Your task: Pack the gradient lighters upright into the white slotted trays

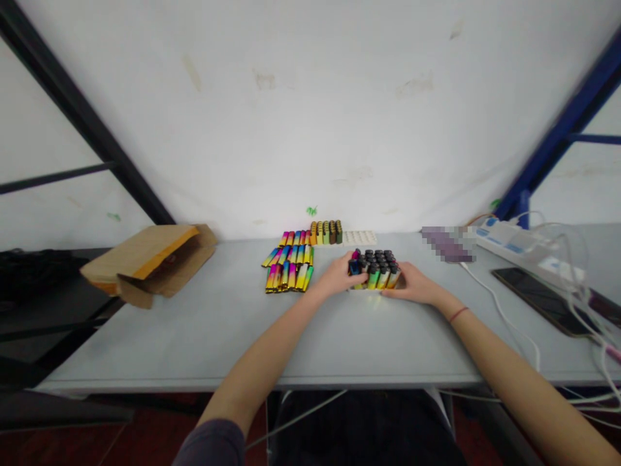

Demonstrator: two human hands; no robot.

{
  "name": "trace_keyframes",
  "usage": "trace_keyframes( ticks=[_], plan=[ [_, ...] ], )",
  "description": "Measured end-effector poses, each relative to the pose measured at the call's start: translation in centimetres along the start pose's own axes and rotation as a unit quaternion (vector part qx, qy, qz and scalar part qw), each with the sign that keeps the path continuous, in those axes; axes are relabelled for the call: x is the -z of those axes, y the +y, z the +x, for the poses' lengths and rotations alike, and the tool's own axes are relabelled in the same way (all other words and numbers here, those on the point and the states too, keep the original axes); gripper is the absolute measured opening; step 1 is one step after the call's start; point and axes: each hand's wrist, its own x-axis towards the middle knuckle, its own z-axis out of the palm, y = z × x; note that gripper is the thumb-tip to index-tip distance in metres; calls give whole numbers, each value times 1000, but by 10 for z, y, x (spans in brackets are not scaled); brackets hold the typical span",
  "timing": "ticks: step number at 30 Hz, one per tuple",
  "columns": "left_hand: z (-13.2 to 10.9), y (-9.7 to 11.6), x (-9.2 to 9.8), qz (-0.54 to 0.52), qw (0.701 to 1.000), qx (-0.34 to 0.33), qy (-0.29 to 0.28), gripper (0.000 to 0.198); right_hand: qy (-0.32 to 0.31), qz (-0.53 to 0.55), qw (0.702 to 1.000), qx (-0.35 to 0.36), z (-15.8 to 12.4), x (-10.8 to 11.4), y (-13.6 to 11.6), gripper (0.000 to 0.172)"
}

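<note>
Left hand (334, 278) and right hand (410, 285) apart, clamped on opposite ends of upright lighters (378, 268), black caps up, standing mid-table. Left hand hides block's left end; dark blue piece (354, 266) at left fingers hard to make out. Base of block hidden behind hands. Rows of flat rainbow lighters (288, 268) just left. Small white tray (359, 237) far. Blurred purple object (446, 244) far right, unreadable. Phone (533, 301) right, cut off by cables (572, 304).
</note>
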Motion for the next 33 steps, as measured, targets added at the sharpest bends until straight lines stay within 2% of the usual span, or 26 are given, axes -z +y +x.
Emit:
trace_keyframes(
  ticks=[12, 17, 22, 27, 33],
  plan=[
    [0, 3, -2, 0, 998, 0, 63, 37, -2, -16, 1000, -7, 1, 0, 2, 55],
    [-4, 4, -1, 0, 998, -1, 66, 28, 4, -20, 1000, -4, 0, -1, 3, 55],
    [-5, 2, -8, -17, 998, -13, 63, 28, -1, -11, 1000, 8, 0, -1, 3, 54],
    [-6, 2, -14, -56, 997, 15, 53, 34, 3, -17, 1000, 10, 1, -2, 8, 55],
    [-7, 8, -19, -68, 993, 39, 89, 30, -1, -12, 1000, 17, 1, -4, 12, 53]
  ],
)
